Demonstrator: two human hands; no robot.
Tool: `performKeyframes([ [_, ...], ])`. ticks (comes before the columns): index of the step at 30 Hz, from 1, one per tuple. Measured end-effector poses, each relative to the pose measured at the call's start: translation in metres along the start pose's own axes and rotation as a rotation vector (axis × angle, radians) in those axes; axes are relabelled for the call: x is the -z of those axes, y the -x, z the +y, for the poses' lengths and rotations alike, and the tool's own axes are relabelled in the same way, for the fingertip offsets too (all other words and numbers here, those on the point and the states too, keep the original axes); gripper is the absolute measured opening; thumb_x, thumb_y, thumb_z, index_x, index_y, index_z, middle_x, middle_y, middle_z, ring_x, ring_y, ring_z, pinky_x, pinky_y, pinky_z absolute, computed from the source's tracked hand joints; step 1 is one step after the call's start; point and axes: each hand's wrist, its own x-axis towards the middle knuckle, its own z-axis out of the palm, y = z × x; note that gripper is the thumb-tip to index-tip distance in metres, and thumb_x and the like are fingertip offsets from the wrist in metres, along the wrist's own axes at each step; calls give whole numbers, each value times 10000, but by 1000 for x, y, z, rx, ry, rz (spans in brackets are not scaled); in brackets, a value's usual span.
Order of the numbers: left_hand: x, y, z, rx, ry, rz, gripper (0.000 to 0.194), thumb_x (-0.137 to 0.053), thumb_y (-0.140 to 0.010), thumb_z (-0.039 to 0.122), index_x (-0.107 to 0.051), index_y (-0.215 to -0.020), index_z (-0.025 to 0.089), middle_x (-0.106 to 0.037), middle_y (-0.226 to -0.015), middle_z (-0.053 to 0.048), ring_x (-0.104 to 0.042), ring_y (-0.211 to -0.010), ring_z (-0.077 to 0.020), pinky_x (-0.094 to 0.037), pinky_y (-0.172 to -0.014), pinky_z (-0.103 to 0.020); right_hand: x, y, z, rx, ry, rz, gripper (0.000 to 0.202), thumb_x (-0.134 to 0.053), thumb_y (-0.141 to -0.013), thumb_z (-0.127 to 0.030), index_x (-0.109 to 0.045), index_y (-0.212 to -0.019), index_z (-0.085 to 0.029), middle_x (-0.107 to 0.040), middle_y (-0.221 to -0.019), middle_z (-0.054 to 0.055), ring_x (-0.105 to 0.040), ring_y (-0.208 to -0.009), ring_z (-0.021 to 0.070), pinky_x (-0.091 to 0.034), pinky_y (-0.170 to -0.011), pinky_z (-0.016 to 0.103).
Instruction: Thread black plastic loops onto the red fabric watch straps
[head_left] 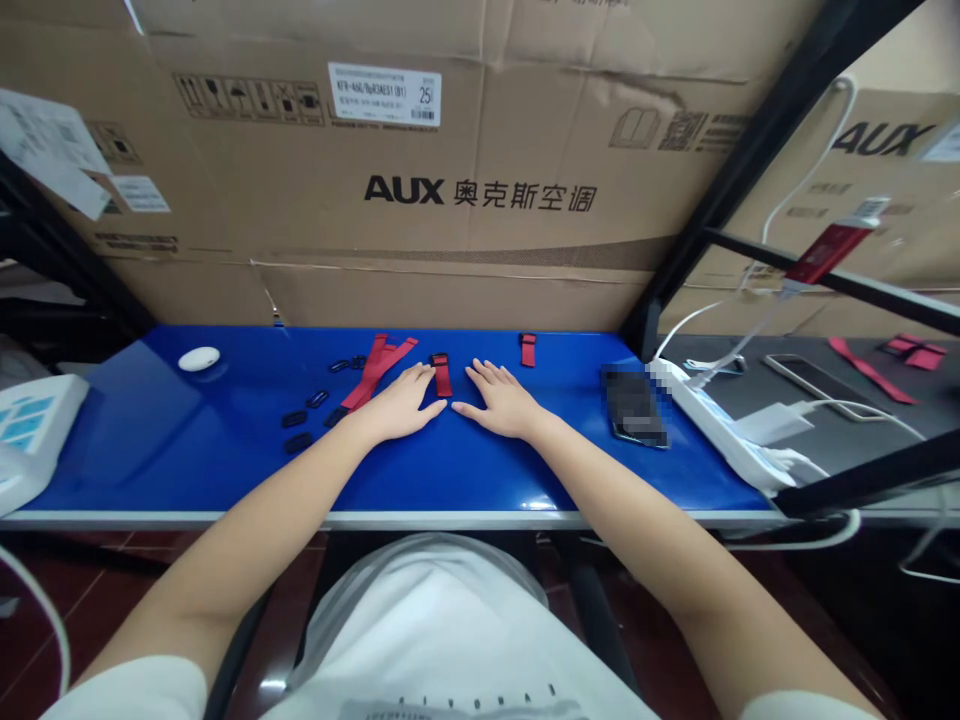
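Background: plain AUX carton (480, 225) behind a blue tabletop (240, 440)
Left hand (405, 405): flat, released, beside the buckled red strap (443, 376)
Right hand (501, 400): same deal, fingers spread

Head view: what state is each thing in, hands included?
Left hand: open, palm down
Right hand: open, palm down
Red strap between the hands: fitted with a black buckle, lying flat
Rear red strap: buckled at its far end
Longer red straps: overlapping
Loose black buckles: scattered, separate
Right-hand power strip: plugs inserted
Dark device on the blue table: screen state obscured
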Motion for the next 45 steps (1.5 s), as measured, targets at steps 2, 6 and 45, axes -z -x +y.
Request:
performKeyframes([
  [2, -4, -1, -1, 89, -44, -76, 803, -347, -915, 615, -274, -1505, 76, -184, -1594, -174, -129, -1483, -296, -158, -1199, -451, 1, -1, -1, -4, 2, -13, 990, -189, -818, -827, -222, -1540, -152, -117, -1620, 97, -75, -1498, 286, -53, -1211, 423],
  [6, -10, -5, -5, 115, -105, -114, 886, -271, -901, 685, -197, -1531, 66, -101, -1604, -167, -69, -1488, -290, -97, -1203, -442, 2, -2, -5, -30, 4, -24, 988, -177, -817, -829, -211, -1543, -160, -93, -1623, 92, -62, -1497, 302, -49, -1209, 444],
  [45, -6, -5, -5, 206, -122, -99, 880, -241, -883, 717, -226, -1536, 128, -101, -1613, -133, -58, -1487, -321, -97, -1189, -476, -2, -5, -3, -34, 23, 11, 907, -197, -876, -754, -237, -1533, -129, -153, -1611, 115, -104, -1494, 295, -69, -1208, 452],
])
